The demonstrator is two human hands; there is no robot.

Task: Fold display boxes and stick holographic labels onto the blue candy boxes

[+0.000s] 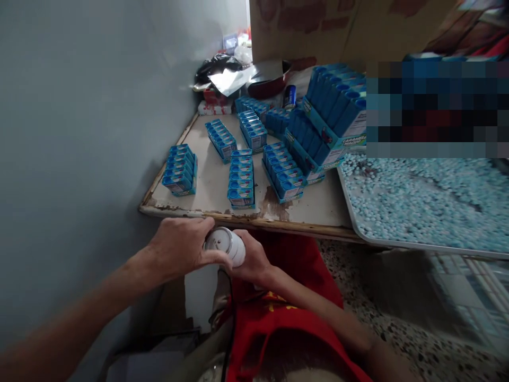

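Observation:
A white cylindrical container (237,250) with a round, rimmed top is held in front of my body, just below the table's front edge. My right hand (254,261) wraps round its side. My left hand (181,245) curves about its top from the left, with thumb and fingers at the rim. A few small dark marks show on the top face. Beyond my hands, the nearest goods are trays of small blue boxes, one tray (242,180) straight ahead and another (180,170) towards the left corner.
Stacked blue box trays (326,116) rise at the table's right. A large metal tray (358,225) holds many pale blue pieces. A blue can (290,95), a dark red pan (266,87) and black plastic (218,66) sit at the back. A wall (79,132) borders the left.

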